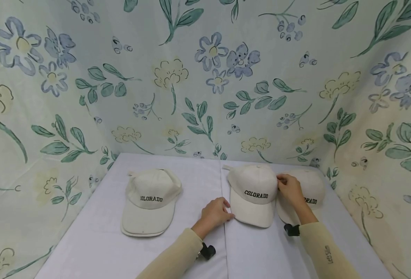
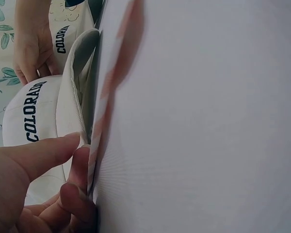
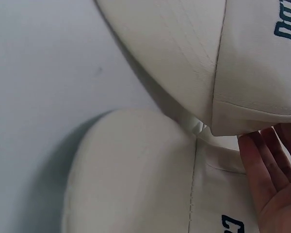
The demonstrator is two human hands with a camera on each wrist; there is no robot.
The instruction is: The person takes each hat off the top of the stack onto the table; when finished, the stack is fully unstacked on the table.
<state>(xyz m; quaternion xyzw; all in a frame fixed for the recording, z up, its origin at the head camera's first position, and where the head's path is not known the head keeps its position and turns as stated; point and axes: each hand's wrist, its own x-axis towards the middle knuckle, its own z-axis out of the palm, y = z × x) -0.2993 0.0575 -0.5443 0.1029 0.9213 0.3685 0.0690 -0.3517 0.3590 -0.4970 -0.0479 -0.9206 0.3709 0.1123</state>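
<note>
A cream baseball cap lettered COLORADO sits on the white cloth, right of the middle, brim toward me. My left hand is at the brim's left edge; in the left wrist view its thumb and index finger pinch that edge. At the crown's right side my right hand grips the lower rim, fingers tucked beneath it in the right wrist view. Behind the right hand stands a second cream cap, partly covered by hand and wrist. Its brim lies close beside the first cap.
A third cream COLORADO cap lies at the left, brim forward. White cloth covers the table, with a seam running front to back. Floral curtains enclose the back and both sides.
</note>
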